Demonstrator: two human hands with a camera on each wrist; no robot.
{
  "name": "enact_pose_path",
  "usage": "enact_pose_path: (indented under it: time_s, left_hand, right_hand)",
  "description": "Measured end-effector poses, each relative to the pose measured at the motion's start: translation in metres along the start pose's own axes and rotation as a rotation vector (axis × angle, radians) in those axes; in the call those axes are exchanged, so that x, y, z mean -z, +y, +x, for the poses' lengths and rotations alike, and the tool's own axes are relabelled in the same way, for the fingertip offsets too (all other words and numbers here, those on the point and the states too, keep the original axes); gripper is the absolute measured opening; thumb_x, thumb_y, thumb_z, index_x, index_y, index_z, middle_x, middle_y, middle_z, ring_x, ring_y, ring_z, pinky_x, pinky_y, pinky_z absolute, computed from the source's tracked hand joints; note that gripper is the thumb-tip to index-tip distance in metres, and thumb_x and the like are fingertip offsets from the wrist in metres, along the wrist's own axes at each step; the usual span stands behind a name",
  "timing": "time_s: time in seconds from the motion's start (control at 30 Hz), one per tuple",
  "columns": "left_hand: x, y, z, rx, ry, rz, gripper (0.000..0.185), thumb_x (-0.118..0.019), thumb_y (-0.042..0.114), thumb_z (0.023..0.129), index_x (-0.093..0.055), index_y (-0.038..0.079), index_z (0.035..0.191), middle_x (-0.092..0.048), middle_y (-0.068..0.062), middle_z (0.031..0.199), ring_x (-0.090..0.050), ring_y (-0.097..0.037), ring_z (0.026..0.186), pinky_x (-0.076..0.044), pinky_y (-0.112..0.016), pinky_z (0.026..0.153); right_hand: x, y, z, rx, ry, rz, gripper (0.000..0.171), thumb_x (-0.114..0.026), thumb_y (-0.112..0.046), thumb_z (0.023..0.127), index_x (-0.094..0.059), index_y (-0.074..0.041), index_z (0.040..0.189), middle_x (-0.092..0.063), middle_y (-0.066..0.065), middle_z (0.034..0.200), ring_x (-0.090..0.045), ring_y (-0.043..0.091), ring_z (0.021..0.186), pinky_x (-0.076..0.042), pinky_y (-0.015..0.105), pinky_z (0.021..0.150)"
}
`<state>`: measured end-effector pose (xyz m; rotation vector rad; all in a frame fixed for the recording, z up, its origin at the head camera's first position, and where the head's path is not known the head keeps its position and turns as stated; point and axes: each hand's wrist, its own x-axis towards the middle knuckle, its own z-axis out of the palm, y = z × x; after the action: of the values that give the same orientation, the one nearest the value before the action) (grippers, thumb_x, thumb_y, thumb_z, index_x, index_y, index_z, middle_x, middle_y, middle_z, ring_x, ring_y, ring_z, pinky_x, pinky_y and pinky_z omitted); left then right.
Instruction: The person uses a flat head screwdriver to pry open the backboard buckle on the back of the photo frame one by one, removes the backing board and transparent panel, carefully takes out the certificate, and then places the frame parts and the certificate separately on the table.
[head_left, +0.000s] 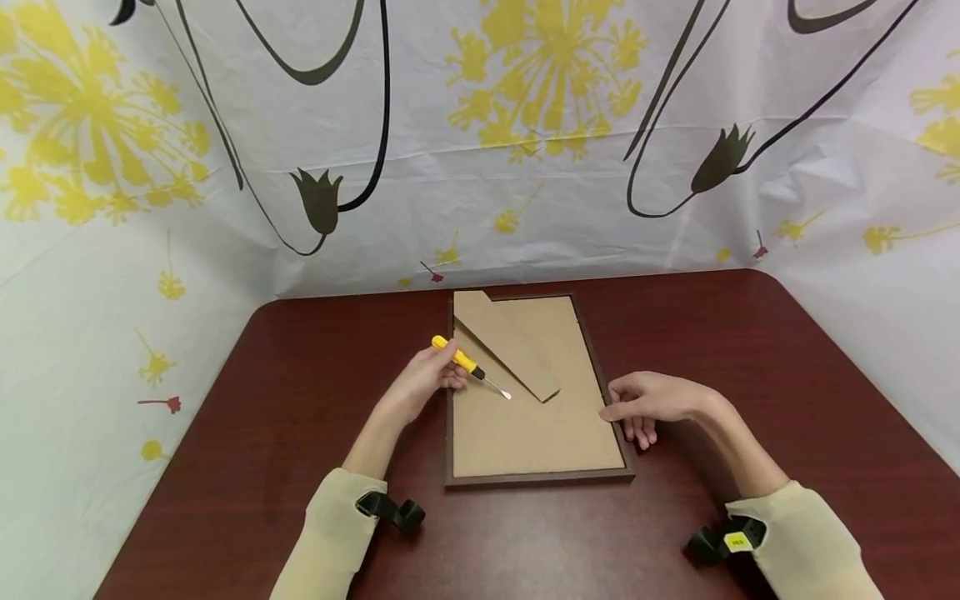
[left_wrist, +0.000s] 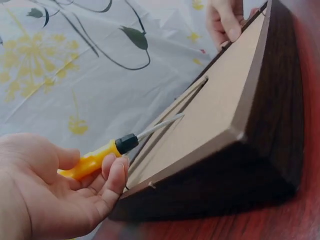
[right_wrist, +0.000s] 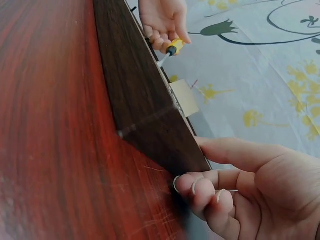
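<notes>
- Two hands at work on one picture frame (head_left: pixel 537 477), which lies face down on the dark red table (head_left: pixel 750 350), cardboard back (head_left: pixel 525 433) up, just in front of the person.
- Left hand (head_left: pixel 427 379) grasps a small screwdriver (head_left: pixel 468 365); fingers curl round its yellow handle (left_wrist: pixel 90 162), clearest in the left wrist view.
- Right hand (head_left: pixel 648 400) sits at the frame's right edge, thumb on top of the rim, fingers curled down against the outer side; it steadies the frame and grasps no tool.
- Risk: the metal tip (head_left: pixel 507 395) hovers over or rests on the backing near the fold-out stand (head_left: pixel 510 346); a hard push could gouge the cardboard or skid off it, judging from the shallow angle of the blade.
- Risk: a skid to the right sends the tip toward the right hand, which lies roughly in line with the blade.
- Risk: prying at an edge could lift or slide the frame if the right hand's hold is light; the glass underneath is hidden, so cracking cannot be ruled out.
- Screwdriver's long axis runs diagonally, handle up-left and far, tip down-right and near, tilted slightly down to the backing.
- Frame's long axis runs away from the person, short edge nearest.
</notes>
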<state>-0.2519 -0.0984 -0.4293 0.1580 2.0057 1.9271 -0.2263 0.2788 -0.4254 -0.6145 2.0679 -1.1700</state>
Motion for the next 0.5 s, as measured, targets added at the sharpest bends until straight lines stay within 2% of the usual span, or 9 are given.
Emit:
enact_pose_path:
  time_s: [0.13, 0.23, 0.4, 0.5]
  left_hand:
    - [-0.007, 0.004, -0.004, 0.032, 0.006, 0.024, 0.037, -0.037, 0.021, 0.112, -0.057, -0.009, 0.108, -0.059, -0.007, 0.083, -0.061, -0.013, 0.072, -0.052, -0.022, 0.070]
    - [-0.012, 0.006, -0.006, 0.065, -0.011, 0.044, 0.036, -0.038, 0.021, 0.112, -0.058, -0.009, 0.106, -0.058, -0.007, 0.080, -0.060, -0.013, 0.070, -0.052, -0.021, 0.068]
    - [-0.022, 0.010, -0.010, 0.100, -0.054, 0.090, 0.035, -0.041, 0.022, 0.111, -0.058, -0.007, 0.104, -0.058, -0.006, 0.078, -0.058, -0.012, 0.066, -0.052, -0.021, 0.066]
    - [-0.023, 0.010, -0.009, 0.091, -0.059, 0.095, 0.035, -0.042, 0.023, 0.111, -0.059, -0.006, 0.103, -0.058, -0.005, 0.077, -0.058, -0.012, 0.065, -0.052, -0.021, 0.064]
  right_hand:
    - [0.005, 0.002, 0.001, -0.002, 0.098, -0.040, 0.029, -0.065, -0.019, 0.100, -0.051, 0.003, 0.087, -0.064, 0.017, 0.069, -0.065, 0.030, 0.052, -0.055, 0.037, 0.049]
    - [0.009, 0.004, 0.001, -0.010, 0.226, -0.112, 0.029, -0.067, -0.024, 0.099, -0.054, -0.001, 0.088, -0.062, 0.013, 0.065, -0.063, 0.029, 0.051, -0.055, 0.039, 0.051]
    - [0.012, 0.010, 0.002, -0.045, 0.459, -0.303, 0.028, -0.069, -0.036, 0.097, -0.065, -0.010, 0.087, -0.056, 0.004, 0.062, -0.059, 0.022, 0.052, -0.052, 0.034, 0.055]
    - [0.013, 0.011, 0.002, -0.072, 0.496, -0.358, 0.029, -0.068, -0.040, 0.097, -0.066, -0.012, 0.090, -0.055, 0.000, 0.063, -0.057, 0.020, 0.054, -0.050, 0.033, 0.058]
